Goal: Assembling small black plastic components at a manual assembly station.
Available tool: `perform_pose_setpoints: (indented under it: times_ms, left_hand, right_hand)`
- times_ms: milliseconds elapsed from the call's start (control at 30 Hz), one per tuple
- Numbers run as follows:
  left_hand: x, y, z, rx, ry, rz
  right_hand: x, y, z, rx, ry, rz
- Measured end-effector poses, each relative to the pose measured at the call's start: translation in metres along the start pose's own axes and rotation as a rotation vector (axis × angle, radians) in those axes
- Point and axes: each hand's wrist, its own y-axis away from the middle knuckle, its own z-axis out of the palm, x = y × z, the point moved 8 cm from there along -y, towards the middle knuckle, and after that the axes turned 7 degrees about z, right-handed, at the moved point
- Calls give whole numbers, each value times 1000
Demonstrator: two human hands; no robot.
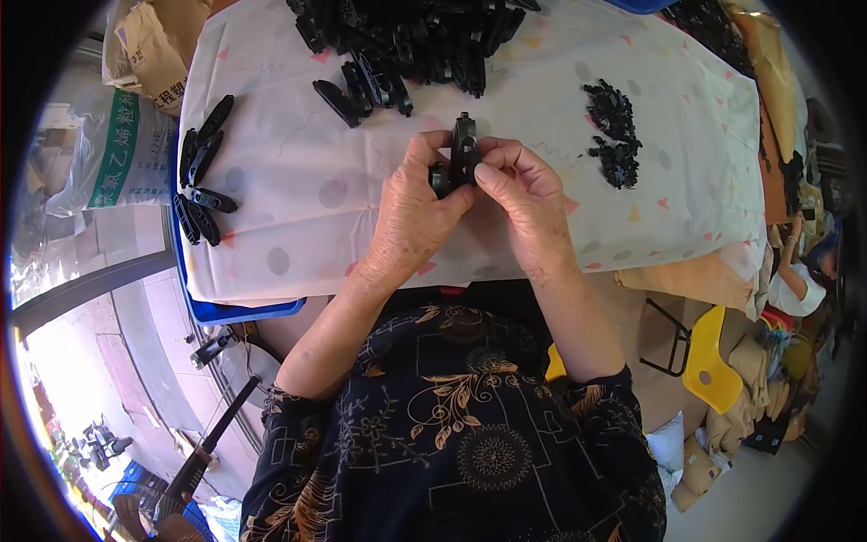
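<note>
Both hands meet over the middle of a table covered with a pale patterned cloth. My left hand and my right hand together pinch a small black plastic part that stands upright between the fingertips. A large heap of similar black plastic parts lies at the far edge of the cloth, just beyond the hands. A small pile of tiny black pieces sits to the right of my right hand.
Several elongated black parts lie in a group at the cloth's left edge. Sacks stand to the left of the table. A yellow chair and cardboard are at the right, where another person sits.
</note>
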Motion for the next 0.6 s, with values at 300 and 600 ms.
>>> perform_pose_setpoints:
  times_ms: [300,600]
  left_hand:
    - [0,1,2,-51,17,22]
    - [1,4,6,-121,76,117]
  right_hand:
    - [9,-2,-4,16,16,86]
    - [5,-7,-4,-1,48,57]
